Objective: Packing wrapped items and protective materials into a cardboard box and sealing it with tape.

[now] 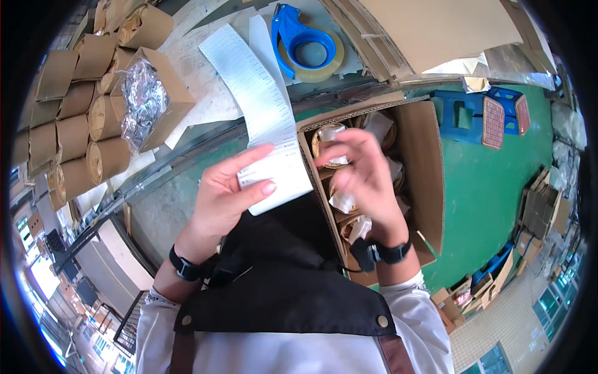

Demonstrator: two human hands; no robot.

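Left of the open carton (pixel 430 168), your left hand (pixel 218 194) pinches the printed paper strip (pixel 265 112) between thumb and fingers. Beyond the carton, the blue tape dispenser (pixel 288 38) sits just beside the strip's tail; pulling sideways could snag it. Over the carton, your right hand (pixel 369 177) is half-curled, fingers parted, apparently empty; dropping carelessly, it could crush the wrapped rolls (pixel 357 229).

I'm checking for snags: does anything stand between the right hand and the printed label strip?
Nothing visible blocks the gap between the right hand and the near end of the printed label strip, held in the left hand. The left edge of the open cardboard carton shows there but appears to lie below both.
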